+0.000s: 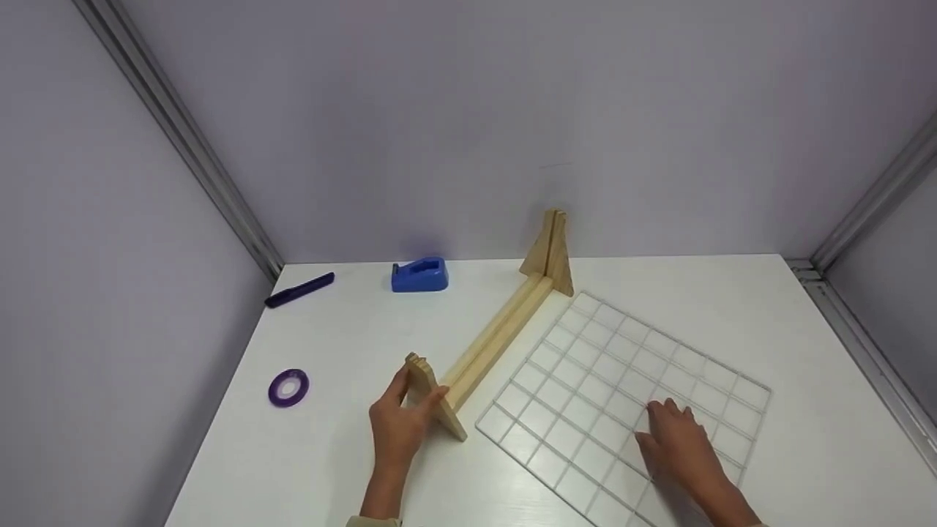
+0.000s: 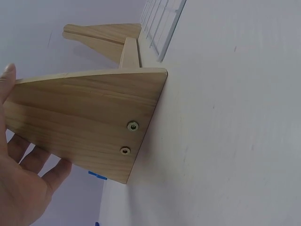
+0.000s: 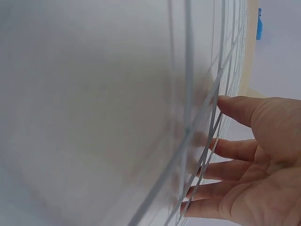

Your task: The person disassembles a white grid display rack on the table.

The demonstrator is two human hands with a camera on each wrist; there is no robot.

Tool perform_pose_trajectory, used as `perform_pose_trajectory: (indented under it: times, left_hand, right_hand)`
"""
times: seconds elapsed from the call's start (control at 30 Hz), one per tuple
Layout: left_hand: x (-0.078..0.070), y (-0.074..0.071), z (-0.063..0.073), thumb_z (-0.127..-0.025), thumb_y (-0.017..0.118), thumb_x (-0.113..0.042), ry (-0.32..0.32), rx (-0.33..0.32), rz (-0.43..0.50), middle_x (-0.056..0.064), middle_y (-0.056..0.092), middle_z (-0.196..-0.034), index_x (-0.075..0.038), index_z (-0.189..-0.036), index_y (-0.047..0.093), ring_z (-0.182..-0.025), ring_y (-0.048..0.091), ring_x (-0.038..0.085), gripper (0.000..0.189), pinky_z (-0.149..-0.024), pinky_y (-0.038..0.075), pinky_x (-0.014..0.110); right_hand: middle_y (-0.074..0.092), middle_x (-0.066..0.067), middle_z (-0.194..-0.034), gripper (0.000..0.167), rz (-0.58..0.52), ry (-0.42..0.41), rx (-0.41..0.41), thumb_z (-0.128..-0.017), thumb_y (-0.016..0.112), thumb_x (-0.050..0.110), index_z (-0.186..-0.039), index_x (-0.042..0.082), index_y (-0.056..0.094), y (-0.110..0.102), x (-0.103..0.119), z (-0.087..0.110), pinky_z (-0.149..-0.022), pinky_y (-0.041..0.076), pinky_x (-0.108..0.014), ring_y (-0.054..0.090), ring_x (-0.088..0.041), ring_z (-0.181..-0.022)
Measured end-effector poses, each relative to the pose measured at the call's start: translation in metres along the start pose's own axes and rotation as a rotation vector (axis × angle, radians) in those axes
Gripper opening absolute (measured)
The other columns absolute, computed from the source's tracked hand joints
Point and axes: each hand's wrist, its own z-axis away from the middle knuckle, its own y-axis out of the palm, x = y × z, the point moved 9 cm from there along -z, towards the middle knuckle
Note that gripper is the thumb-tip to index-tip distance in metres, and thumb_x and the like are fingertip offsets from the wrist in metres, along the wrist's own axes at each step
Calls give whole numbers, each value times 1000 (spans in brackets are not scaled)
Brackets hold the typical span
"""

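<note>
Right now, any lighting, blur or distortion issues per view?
Head: soft, even light, faint shadow on the wall behind the blue tape dispenser. Left wrist: scene rolled sideways, wooden end panel fairly sharp, dim shadow along its base. Right wrist: wire grid looms close, soft where nearest; faint lines alongside could be shadows or reflections.

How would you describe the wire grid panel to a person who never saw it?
In the head view, on the white table, find the long wooden stand. Right of it is the wire grid panel, with the right hand over it: the only thing here made of open squares.
</note>
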Motion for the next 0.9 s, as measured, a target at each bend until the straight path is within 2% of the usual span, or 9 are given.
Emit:
perform_pose_trajectory:
  times: [0.3,0.53,0.63,0.77,0.9]
  left_hand:
    - [-2,2,1,-80,87,-33,-8,3,-1,26,58,-141,6,-141,54,-133,57,41,80,-112,44,55]
    - [5,6,1,-81,86,-36,-70,55,44,21,56,-146,2,-145,52,-141,48,40,83,-119,36,56]
    - [3,5,0,-81,86,-36,-65,84,42,18,58,-145,-1,-144,55,-142,48,40,78,-119,36,56]
    - [2,6,-3,-81,87,-31,-58,158,19,10,57,-149,-13,-143,58,-146,44,33,70,-121,34,55]
    - [5,5,-7,-79,88,-35,-57,257,-80,4,49,-157,-33,-148,51,-150,38,33,79,-121,31,59]
  right_hand:
    - [38,-46,-145,53,-10,-18,4,-98,65,20,-138,-12,50,-1,0,1,-103,32,-80,31,-69,-134]
    - [38,-44,-148,56,13,-43,9,-98,64,24,-140,-11,49,-1,1,5,-104,32,-80,31,-67,-136]
    - [39,-43,-148,60,15,-72,23,-99,63,29,-141,-11,48,-2,1,6,-107,32,-77,31,-66,-137]
    - [41,-40,-148,67,1,-95,62,-100,61,36,-143,-12,45,-1,1,7,-113,28,-73,31,-62,-141]
    - [34,-42,-152,74,-47,-80,74,-101,58,45,-148,-10,41,-5,1,9,-112,25,-76,25,-63,-142]
